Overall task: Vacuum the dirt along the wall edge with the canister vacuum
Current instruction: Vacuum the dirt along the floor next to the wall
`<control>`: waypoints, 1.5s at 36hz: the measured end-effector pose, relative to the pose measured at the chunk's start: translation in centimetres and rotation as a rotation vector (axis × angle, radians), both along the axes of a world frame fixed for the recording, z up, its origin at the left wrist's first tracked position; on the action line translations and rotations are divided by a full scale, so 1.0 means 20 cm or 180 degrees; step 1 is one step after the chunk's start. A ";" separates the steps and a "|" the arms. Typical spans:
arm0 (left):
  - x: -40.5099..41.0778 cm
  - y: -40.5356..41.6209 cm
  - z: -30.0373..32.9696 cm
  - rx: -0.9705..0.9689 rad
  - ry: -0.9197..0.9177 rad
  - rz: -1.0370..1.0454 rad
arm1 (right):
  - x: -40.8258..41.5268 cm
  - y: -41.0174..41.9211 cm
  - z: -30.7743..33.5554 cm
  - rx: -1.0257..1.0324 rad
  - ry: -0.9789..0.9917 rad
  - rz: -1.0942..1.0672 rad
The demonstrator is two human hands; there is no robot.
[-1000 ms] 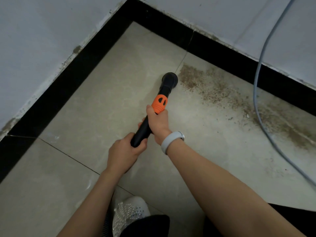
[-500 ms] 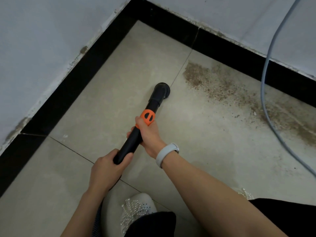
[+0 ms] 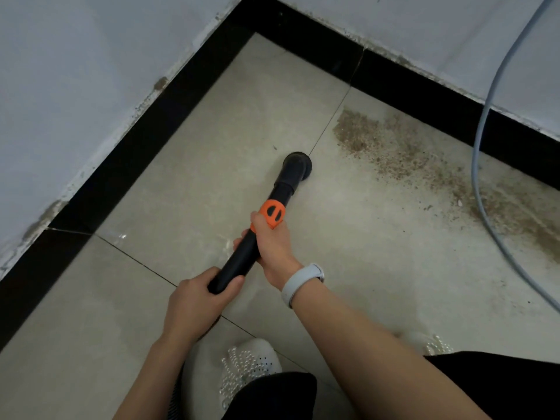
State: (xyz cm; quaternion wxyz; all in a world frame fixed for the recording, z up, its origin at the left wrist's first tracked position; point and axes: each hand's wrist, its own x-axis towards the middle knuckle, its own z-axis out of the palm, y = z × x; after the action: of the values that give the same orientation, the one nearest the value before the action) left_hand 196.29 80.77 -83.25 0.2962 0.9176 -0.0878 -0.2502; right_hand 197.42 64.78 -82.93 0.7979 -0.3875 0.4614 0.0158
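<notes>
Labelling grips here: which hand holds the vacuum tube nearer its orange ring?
The right hand, with the grey wristband, touches the orange ring; the left hand grips the tube's lower end.

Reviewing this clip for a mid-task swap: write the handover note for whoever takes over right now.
Left hand grips the rear end of the black vacuum wand. Right hand grips it further forward, just behind the orange collar.
The nozzle sits on the floor tile by the grout line, short of the dirt.
Done: the tile near the corner looks clean.
Left: the brown dirt band along the black baseboard to the right, running under the grey cable. Mind that cable.
</notes>
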 end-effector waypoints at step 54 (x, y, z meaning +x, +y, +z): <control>-0.12 0.23 0.03 0.0650 0.0057 0.0273 | -0.09 0.21 0.04 0.0322 0.0013 0.1315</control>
State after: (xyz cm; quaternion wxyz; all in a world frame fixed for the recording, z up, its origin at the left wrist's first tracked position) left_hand 193.82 85.46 -82.63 0.2123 0.9436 -0.0199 -0.2531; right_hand 195.64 68.91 -82.10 0.7952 -0.4332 0.3725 0.2030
